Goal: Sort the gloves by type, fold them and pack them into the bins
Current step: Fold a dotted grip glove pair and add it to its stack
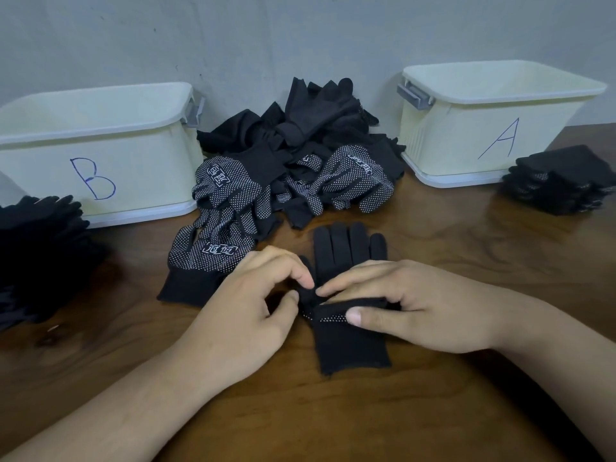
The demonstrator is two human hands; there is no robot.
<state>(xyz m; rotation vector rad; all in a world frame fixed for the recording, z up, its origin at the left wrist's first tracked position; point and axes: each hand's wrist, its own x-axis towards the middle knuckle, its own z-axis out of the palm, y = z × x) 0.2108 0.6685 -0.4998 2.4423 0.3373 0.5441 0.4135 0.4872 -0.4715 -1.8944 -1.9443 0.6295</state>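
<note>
A black glove (346, 251) lies flat on the wooden table in front of me, fingers pointing away, cuff toward me. White grip dots show along a turned-over edge at its middle. My right hand (410, 305) pinches that edge between thumb and fingers. My left hand (246, 301) pinches the glove's thumb side with thumb and forefinger. Behind it lies a loose pile of black gloves (293, 151), some dotted with a white printed label, some plain. Cream bin B (96, 151) stands at the left, cream bin A (493, 121) at the right.
A stack of folded dark gloves (43, 248) lies left of me in front of bin B. Another folded stack (563, 181) lies at the right beside bin A. A grey wall closes the back of the table (333, 411).
</note>
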